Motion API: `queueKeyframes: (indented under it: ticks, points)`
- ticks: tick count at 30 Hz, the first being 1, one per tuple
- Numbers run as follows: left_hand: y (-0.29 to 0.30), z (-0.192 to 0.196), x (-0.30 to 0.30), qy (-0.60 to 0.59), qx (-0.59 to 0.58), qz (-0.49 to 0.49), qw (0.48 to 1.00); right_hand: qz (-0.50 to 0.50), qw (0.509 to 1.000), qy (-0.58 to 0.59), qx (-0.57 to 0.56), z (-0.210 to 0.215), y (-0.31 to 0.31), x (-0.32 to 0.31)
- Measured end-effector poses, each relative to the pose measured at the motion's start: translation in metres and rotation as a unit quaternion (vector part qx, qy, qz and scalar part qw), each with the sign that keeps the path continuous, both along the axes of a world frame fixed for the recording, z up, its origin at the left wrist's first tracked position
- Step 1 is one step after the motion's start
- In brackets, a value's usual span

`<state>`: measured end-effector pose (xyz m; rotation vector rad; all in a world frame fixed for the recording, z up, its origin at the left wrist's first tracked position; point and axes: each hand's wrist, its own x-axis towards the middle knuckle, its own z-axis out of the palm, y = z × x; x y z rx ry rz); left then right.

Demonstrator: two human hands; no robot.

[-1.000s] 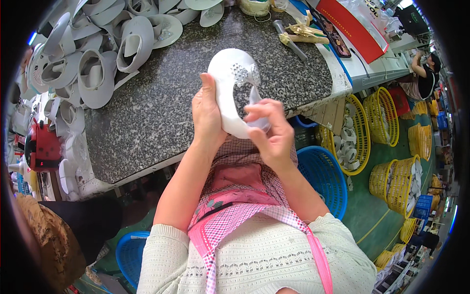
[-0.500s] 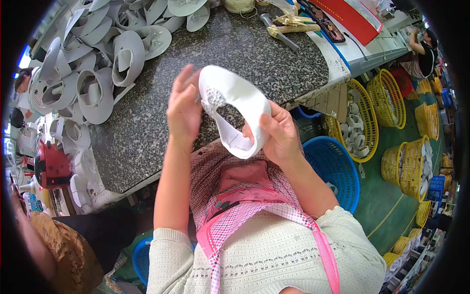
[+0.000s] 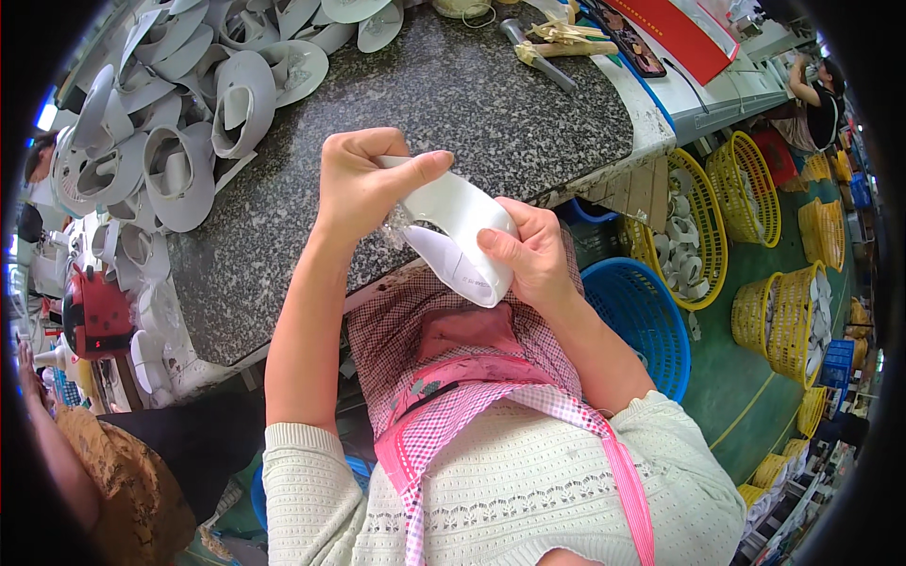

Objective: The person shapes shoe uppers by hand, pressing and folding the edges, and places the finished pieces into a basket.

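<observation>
One upper (image 3: pixel 468 215) is getting pinched by left hand (image 3: pixel 366 184) and right hand (image 3: pixel 534 250), opposite sides. Hammer (image 3: pixel 550 69)'s lying beyond.

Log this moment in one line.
left hand: grips glossy white curved shoe upper; right hand: grips its right side; pale grey uppers: heaped leftward

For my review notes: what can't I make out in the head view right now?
All in the head view:
Far end of the white shoe piece: covered by the left hand.
Full shape of its sparkly ornament: small and partly hidden by that hand.
Fingertips of the right hand, thumb aside: behind the piece.
Full extent of the grey pile: cut off by the top edge.
</observation>
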<state>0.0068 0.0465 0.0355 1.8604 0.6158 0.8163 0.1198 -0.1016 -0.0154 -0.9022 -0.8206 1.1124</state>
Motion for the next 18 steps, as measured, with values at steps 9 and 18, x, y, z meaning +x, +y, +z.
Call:
queueKeyframes:
  ticks: [9,18]
  points:
    - [0.001,-0.008,-0.002,-0.019,-0.065,-0.032,0.997,-0.043,0.998,-0.046,-0.02,0.0,0.001,-0.006]
    - [-0.005,-0.015,0.008,-0.031,-0.099,-0.037,0.994,-0.044,0.999,0.002,-0.031,-0.002,-0.002,0.003]
